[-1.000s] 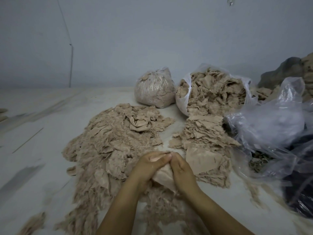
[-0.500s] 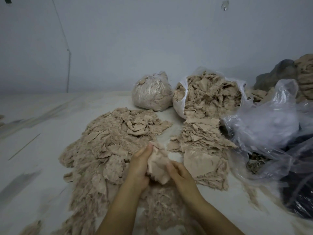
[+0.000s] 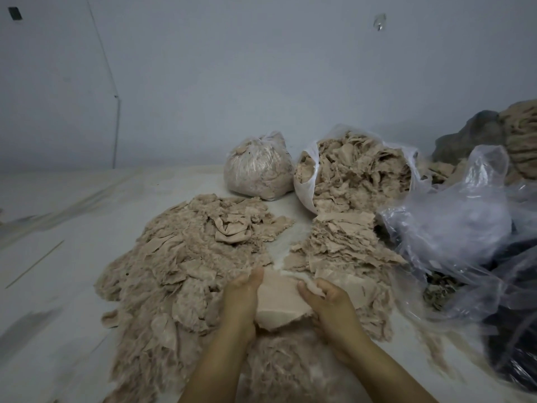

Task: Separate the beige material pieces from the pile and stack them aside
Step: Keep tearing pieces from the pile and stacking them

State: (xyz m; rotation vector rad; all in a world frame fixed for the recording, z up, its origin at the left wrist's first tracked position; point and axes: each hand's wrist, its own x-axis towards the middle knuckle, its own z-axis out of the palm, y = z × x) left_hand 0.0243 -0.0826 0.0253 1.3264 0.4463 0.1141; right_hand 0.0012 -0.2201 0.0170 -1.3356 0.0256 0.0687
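Holding one beige piece (image 3: 279, 298) stretched between both hands, near centre, just above the near end of the big pile (image 3: 186, 274). Left hand (image 3: 241, 298) gripping the piece's left edge, fingers curled round it, thumb tip up at the far corner. Right hand (image 3: 328, 303) pinching the right edge, a fluffy tuft bunching at the fingertips (image 3: 305, 286). Both grips closing firmly on the same piece, neither one slack. Piece lying flat and pale on its upper face, thicker and lighter along the near edge.

Spreading left of the hands: the loose pile of ragged beige scraps, reaching from the near edge up toward the far bags. Lying right of the hands, touching the piece's far right corner: a flatter stack (image 3: 343, 245) of separated pieces, layered one over another. Sitting beyond that stack: an open white bag (image 3: 302, 184) spilling beige scraps toward it. Standing just left of it, far centre: a tied clear bag (image 3: 258, 170) packed full of the same stuff. Crumpling at the right: loose clear plastic sheeting (image 3: 453, 228), with dark material showing beneath it at the near right. Resting all of this on a pale floor (image 3: 72, 228), against a plain grey wall (image 3: 261, 68).
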